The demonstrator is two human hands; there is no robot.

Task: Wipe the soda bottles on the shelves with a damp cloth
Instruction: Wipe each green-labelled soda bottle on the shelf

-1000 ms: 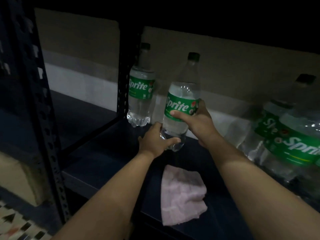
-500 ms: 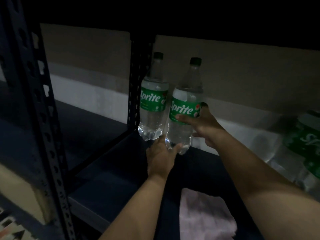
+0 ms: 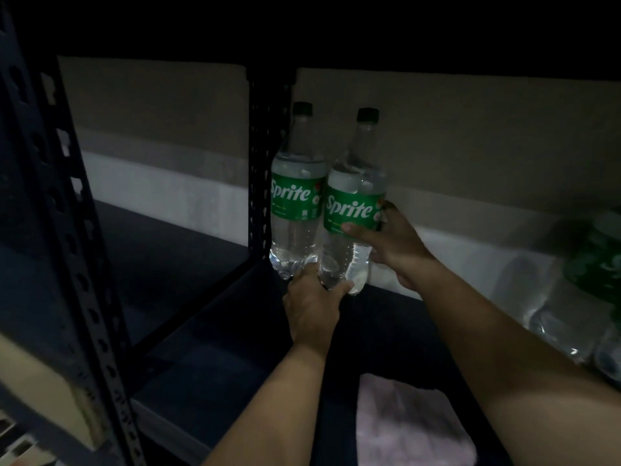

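- In the middle of the frame, two hands hold one Sprite bottle (image 3: 349, 213). It stands up straight, touching a second Sprite bottle (image 3: 295, 203) on its left.
- The left hand (image 3: 312, 307) curls around the bottom of the held bottle. I think it is there to carry the weight and guide the base down.
- The right hand (image 3: 393, 243) wraps the side of the bottle at its green label, thumb in front. This likely keeps the tall bottle from tipping.
- The base is at the dark shelf (image 3: 208, 348), but I cannot tell if it touches yet. It looks like the bottle is being put back in its row at the back.
- The pink cloth (image 3: 410, 422) lies flat on the shelf at the bottom of the frame, well apart from both hands. No hand holds it, so no wiping is going on now.
- Both bottles have dark caps on and are full of clear soda almost up to the neck.
- More Sprite bottles (image 3: 578, 297) sit at the right edge of the frame, blurry. They likely need wiping next.
- A metal post with holes (image 3: 262, 163) stands just left of the second bottle.
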